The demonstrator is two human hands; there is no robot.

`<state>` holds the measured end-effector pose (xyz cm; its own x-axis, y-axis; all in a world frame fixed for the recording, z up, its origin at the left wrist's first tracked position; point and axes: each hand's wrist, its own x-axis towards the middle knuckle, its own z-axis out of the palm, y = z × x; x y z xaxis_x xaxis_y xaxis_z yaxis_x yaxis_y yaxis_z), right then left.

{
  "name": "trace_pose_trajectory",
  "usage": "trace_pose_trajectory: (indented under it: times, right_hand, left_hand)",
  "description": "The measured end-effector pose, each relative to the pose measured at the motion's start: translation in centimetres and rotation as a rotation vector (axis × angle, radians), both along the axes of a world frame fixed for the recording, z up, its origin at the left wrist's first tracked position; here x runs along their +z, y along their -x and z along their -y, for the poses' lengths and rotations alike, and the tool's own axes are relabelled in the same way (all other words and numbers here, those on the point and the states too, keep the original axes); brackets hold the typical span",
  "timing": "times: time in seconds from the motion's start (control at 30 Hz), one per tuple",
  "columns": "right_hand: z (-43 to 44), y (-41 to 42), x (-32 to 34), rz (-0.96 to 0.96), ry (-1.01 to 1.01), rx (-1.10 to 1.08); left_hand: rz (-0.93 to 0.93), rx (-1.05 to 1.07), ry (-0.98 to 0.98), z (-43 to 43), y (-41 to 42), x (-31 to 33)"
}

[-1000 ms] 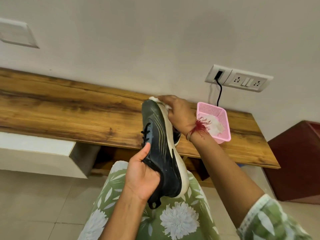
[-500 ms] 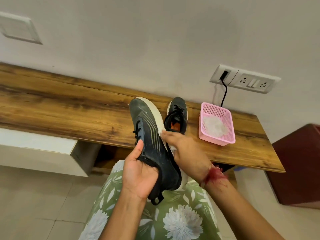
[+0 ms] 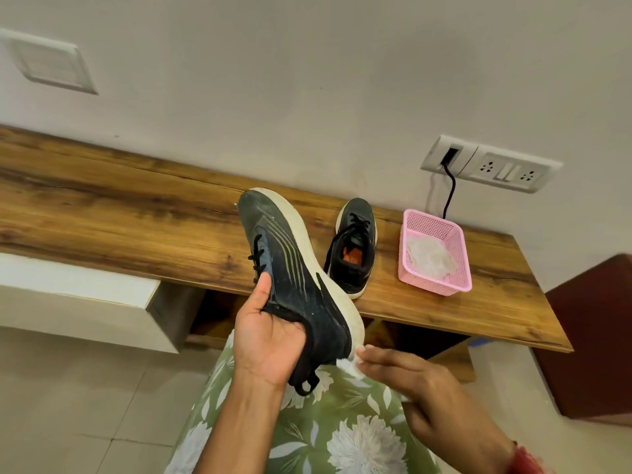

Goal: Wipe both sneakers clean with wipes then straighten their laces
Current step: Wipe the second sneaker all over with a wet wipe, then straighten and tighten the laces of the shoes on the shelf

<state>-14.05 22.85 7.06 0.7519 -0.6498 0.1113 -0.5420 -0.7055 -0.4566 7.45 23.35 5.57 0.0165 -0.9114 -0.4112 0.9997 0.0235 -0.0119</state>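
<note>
My left hand (image 3: 265, 336) grips a black sneaker (image 3: 290, 268) with a white sole by its collar, toe pointing up and away, heel down over my lap. At the heel end of the sole, my right hand (image 3: 410, 381) holds a white wipe (image 3: 349, 365) under its fingers. The second black sneaker (image 3: 354, 246) stands on the wooden shelf (image 3: 136, 213), its laces loose and its orange insole showing. A pink basket (image 3: 434, 254) to its right holds more white wipes (image 3: 429, 260).
The shelf runs along a white wall with a socket plate (image 3: 492, 164) and a black cable dropping behind the basket. A dark red cabinet (image 3: 595, 336) stands at the right. A white drawer unit (image 3: 78, 295) hangs under the shelf's left part.
My right hand has slid the wipe along the white sole from the toe down to the heel. The sneaker in my left hand has stayed about where it was.
</note>
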Motion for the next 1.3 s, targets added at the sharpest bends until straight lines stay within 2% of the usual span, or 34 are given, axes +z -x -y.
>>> trace_pose_trajectory:
  times: [0.1, 0.17, 0.3, 0.37, 0.47, 0.6, 0.73, 0.77, 0.8, 0.87, 0.93, 0.97, 1.03, 1.17, 1.23, 1.27, 1.3]
  right_hand:
    - [0.8, -0.1, 0.0, 0.248, -0.247, -0.125]
    - [1.4, -1.1, 0.3, 0.537, -0.424, -0.263]
    - [3.4, -3.2, -1.2, 1.222, -1.028, -0.605]
    - [4.5, -4.0, -2.7, 1.428, -1.179, -0.656]
    - [5.9, -4.8, -5.4, 1.616, -1.348, -0.643]
    - [6.8, -5.0, -8.6, 1.717, -1.385, -0.573]
    - [7.3, -5.0, -12.4, 1.821, -1.457, -0.407]
    - [7.3, -4.5, -12.8, 1.75, -1.271, -0.539]
    - [7.3, -4.0, -14.3, 1.788, -1.252, -0.61]
    - [7.4, -3.9, -14.3, 1.833, -1.338, -0.558]
    - [8.2, -5.0, -13.6, 1.647, -1.275, -0.805]
    - [8.6, -5.0, -14.6, 1.673, -1.361, -0.867]
    - [9.1, -4.5, -14.7, 1.769, -1.522, -0.696]
    - [9.2, -3.3, -15.9, 1.84, -1.326, -0.577]
    - [9.0, -4.4, -14.6, 1.814, -1.312, -0.655]
    - [8.7, -4.8, -14.3, 1.865, -1.463, -0.602]
    - [8.7, -4.8, -14.2, 1.886, -1.482, -0.605]
  left_hand:
    - [0.018, 0.008, -0.015, 1.3, -0.3, -0.1]
    - [0.065, 0.001, -0.032, 2.5, -0.4, -0.2]
    - [0.248, -0.026, -0.112, 5.8, -0.7, -0.6]
    - [0.347, -0.054, -0.154, 7.8, -1.0, -0.9]
    - [0.506, -0.124, -0.242, 10.9, -1.5, -1.6]
    - [0.745, -0.234, -0.345, 15.1, -2.1, -4.1]
    - [0.941, -0.389, -0.446, 18.4, -2.6, -6.3]
    - [0.968, -0.415, -0.46, 19.2, -2.7, -6.8]
    - [0.993, -0.434, -0.468, 19.9, -2.7, -7.1]
    - [1.031, -0.469, -0.479, 21.2, -2.7, -8.0]
    - [1.049, -0.503, -0.484, 22.1, -2.6, -8.6]
    - [1.058, -0.52, -0.489, 22.5, -2.5, -8.8]
    - [1.086, -0.555, -0.493, 23.3, -2.3, -9.0]
    - [1.157, -0.582, -0.467, 23.8, -2.2, -8.6]
    - [1.274, -0.624, -0.436, 23.5, -2.5, -7.8]
    - [1.361, -0.665, -0.423, 23.1, -2.7, -7.2]
    - [1.471, -0.723, -0.417, 22.7, -2.8, -6.5]
